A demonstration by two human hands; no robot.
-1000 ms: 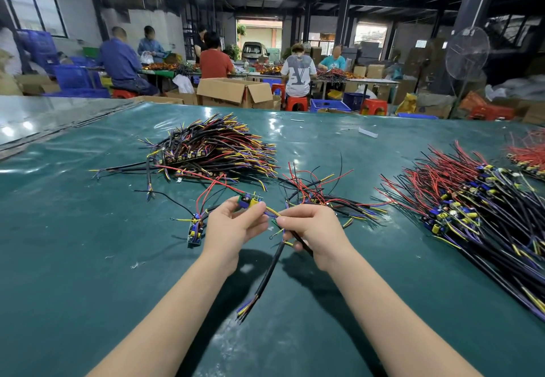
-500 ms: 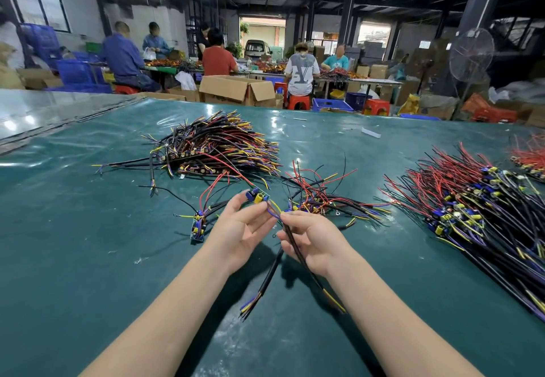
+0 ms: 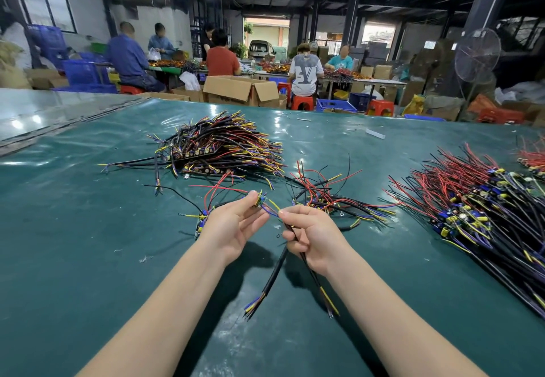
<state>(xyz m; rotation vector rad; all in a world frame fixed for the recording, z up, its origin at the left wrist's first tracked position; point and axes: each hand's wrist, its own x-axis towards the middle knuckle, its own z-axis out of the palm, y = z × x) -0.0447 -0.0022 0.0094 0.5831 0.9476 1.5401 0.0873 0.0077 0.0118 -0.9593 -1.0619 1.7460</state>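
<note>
Here, one circuit board (image 3: 259,200) is pinched by the left hand (image 3: 233,226), two black cables (image 3: 272,273) gripped by the right hand (image 3: 312,233).

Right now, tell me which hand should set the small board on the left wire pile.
Left: the left hand pinches the small board and is nearer that pile; the right hand grips black cables.

small wired circuit board (image 3: 259,200) aloft over the table, two black cables (image 3: 274,273) slanting down toward the viewer
</note>
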